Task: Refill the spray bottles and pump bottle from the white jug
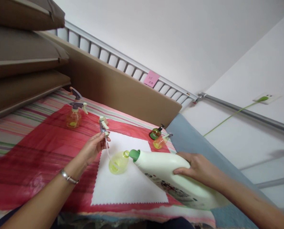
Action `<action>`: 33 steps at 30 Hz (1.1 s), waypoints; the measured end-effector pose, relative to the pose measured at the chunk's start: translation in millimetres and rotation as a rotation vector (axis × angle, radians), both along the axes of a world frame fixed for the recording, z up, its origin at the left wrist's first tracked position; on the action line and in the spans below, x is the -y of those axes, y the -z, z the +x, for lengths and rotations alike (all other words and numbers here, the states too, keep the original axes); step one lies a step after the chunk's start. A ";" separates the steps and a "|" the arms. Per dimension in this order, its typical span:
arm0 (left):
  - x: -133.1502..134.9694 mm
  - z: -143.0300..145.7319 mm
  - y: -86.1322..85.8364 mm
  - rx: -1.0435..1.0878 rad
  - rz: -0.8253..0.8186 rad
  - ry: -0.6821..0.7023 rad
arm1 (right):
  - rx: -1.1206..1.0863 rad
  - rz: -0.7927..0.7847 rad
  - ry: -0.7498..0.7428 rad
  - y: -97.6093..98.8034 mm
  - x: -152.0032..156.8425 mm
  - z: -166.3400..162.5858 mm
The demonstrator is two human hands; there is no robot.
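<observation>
My right hand point(199, 168) grips a large white jug point(170, 178) with a green spout, tipped so the spout meets the mouth of a small yellow-green spray bottle point(118, 163) on a white cloth point(129, 187). My left hand point(94, 146) pinches the removed spray trigger head point(104, 126), held up above the cloth; its thin clear tube hangs down towards the small bottle.
An orange spray bottle point(73, 114) stands at the back left on the red cloth point(37, 152). A green pump bottle point(155, 133) and a small orange bottle point(160, 142) lie at the back right. Cushions point(22, 57) are stacked at left, a brown board point(122, 92) behind.
</observation>
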State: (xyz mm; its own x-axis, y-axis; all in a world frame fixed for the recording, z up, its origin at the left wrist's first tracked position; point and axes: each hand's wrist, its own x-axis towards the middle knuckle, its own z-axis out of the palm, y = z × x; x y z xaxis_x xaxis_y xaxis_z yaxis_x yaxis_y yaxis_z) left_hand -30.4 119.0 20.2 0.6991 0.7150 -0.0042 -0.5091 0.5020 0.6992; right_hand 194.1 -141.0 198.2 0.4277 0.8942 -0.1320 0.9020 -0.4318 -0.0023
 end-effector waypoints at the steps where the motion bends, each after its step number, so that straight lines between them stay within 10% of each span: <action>1: 0.0 0.1 0.0 0.001 -0.002 0.000 | 0.004 -0.002 -0.004 -1.2 -0.5 -0.4; 33: 13.3 0.9 -3.0 -0.027 0.083 0.187 | 0.142 -0.130 -0.113 -28.0 -17.8 -17.5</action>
State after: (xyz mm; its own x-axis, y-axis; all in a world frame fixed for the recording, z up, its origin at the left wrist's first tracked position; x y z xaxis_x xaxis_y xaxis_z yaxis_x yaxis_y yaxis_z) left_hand -29.6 105.7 23.2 0.8202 0.5714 0.0283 -0.3926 0.5264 0.7541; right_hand 176.7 -123.2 226.1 0.3480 0.9171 -0.1945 0.9320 -0.3160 0.1775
